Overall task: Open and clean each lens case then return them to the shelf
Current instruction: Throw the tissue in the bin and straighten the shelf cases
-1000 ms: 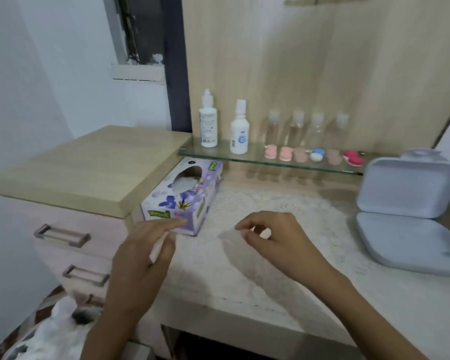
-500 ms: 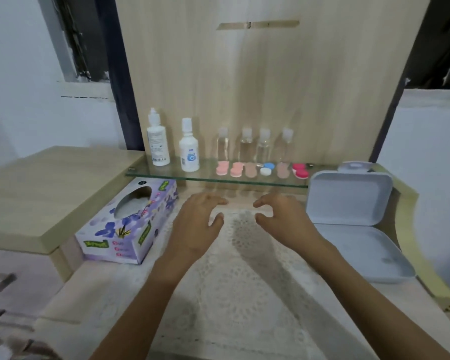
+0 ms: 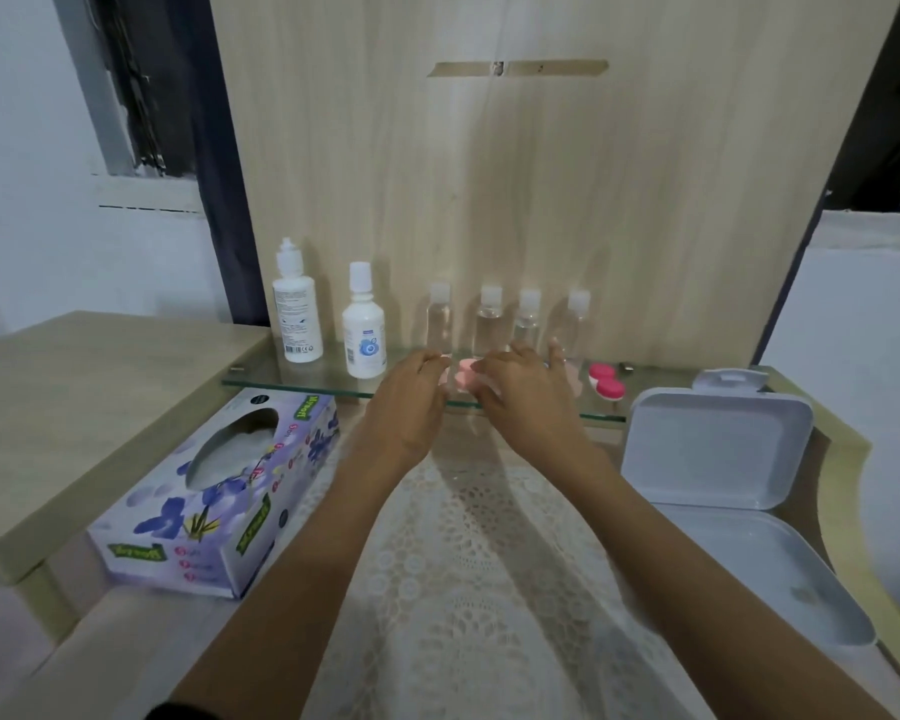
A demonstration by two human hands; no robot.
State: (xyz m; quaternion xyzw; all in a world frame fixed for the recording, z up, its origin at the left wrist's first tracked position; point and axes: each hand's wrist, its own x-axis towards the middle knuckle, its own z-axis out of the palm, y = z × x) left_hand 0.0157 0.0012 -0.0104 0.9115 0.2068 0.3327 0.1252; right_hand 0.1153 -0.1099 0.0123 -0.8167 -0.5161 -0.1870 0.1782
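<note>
Head: left hand (image 3: 406,407) beside pink case (image 3: 466,375)

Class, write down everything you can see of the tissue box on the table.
The tissue box is a long cardboard carton, lavender with blue-violet flowers and green labels. An oval opening in its top shows white tissue. It lies flat and angled on the left side of the table, one long side close to the wooden cabinet, its far end near the front edge of the glass shelf. The left hand and right hand are up at the shelf; neither touches it.
</note>
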